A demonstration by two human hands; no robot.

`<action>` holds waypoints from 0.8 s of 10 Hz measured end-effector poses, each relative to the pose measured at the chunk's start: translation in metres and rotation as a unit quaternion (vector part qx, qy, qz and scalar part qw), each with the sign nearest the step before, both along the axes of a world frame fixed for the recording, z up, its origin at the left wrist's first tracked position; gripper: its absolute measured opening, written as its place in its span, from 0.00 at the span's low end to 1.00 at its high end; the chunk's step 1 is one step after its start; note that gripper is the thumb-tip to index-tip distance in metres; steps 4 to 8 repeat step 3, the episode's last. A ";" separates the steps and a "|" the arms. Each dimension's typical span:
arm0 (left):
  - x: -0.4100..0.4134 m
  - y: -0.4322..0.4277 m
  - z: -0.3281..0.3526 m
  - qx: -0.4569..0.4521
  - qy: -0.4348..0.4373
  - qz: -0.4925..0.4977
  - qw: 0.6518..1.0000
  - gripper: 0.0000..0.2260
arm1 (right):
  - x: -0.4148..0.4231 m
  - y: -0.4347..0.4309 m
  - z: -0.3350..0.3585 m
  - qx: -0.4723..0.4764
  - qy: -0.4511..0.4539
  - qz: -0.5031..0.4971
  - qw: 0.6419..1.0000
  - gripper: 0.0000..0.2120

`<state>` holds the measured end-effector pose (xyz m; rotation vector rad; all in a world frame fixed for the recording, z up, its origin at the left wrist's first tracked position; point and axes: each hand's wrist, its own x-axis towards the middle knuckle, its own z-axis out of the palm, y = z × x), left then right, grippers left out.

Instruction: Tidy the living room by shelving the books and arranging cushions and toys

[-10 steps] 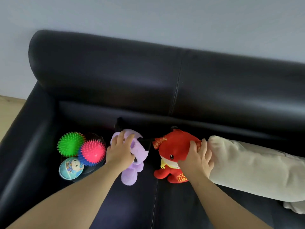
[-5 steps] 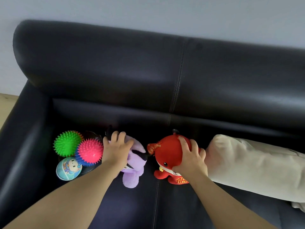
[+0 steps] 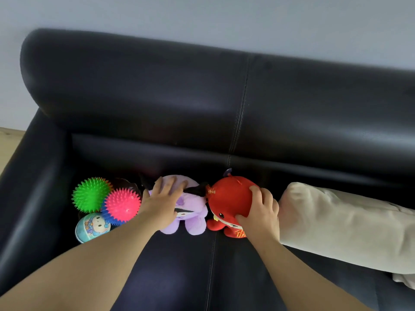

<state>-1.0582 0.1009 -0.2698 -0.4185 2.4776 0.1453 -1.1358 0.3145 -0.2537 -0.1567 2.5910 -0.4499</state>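
Grasping purple plush (image 3: 190, 212) with left hand (image 3: 160, 205), fingers curled over its head; grasping red plush (image 3: 229, 196) with right hand (image 3: 260, 212). Seated touching, side by side, on sofa (image 3: 179, 265). Leftward, green ball (image 3: 91, 194), pink ball (image 3: 121, 204), cartoon ball (image 3: 92, 226); rightward, cushion (image 3: 336, 225).

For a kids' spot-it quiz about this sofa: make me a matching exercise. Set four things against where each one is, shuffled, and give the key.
Things
1. green spiky ball
2. purple plush toy
3. red plush toy
4. cream cushion

Places
A. under the right hand
B. rightmost on the sofa
C. nearest the armrest
D. under the left hand

Pairs: 1-C, 2-D, 3-A, 4-B
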 end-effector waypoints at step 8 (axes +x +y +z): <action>0.006 0.028 0.038 0.047 0.129 0.062 0.989 0.28 | 0.011 0.003 0.037 0.014 -0.031 -0.038 0.999 0.38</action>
